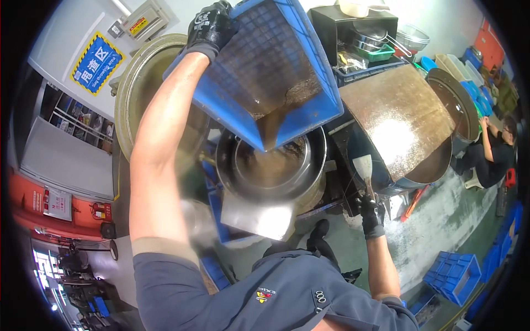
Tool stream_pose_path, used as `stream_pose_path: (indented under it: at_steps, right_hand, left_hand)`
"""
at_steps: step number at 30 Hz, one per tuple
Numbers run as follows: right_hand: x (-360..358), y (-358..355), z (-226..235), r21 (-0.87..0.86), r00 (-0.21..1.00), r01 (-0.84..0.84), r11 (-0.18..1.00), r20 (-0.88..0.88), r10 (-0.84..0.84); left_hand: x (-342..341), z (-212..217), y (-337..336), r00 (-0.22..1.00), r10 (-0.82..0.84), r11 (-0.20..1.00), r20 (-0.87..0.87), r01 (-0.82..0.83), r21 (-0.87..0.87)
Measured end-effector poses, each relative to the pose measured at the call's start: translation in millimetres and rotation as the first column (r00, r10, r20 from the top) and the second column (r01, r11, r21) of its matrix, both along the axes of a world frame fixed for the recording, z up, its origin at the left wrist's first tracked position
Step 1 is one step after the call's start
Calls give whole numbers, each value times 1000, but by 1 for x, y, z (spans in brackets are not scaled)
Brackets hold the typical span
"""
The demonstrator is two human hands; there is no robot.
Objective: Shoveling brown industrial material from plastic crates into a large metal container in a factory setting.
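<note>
My left hand [211, 27], in a black glove, is closed on the upper rim of a blue plastic crate [312, 118]. The crate is held tilted, its lower corner over a round metal pot [229, 171]. Wet brown material [270, 129] runs from that corner into the pot, and more of it lies on the crate's floor. Lower down on the right, my gloved right hand [372, 215] is wrapped round the handle of a scraper [363, 167] with a flat pale blade pointing up. The scraper is apart from the crate.
A large round metal drum [124, 105] stands left of the crate. To the right is a barrel with a curved metal sheet [406, 105] over it. Below the pot sits a shiny metal plate [256, 214]. A crouching person [494, 157] works far right, beyond blue crates [455, 276].
</note>
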State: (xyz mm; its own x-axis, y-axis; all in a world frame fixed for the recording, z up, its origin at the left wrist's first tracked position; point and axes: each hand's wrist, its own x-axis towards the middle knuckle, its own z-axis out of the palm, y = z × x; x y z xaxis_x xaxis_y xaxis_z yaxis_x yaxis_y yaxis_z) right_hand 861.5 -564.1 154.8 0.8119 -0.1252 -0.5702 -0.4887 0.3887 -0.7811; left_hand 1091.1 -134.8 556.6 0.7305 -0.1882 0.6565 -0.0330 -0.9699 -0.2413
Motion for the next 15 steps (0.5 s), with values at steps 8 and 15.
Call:
stream_pose_path:
  at_steps: [8,15]
  right_hand:
    - [-30,41,29,-245,956,-137,960,220,192]
    - [47,94,50,-813,588,267,518,563,580]
  left_hand:
    - [-14,-51,27,988,-43,994,148,28,104]
    - [-45,-45,1,992,-71,989,103,57,138]
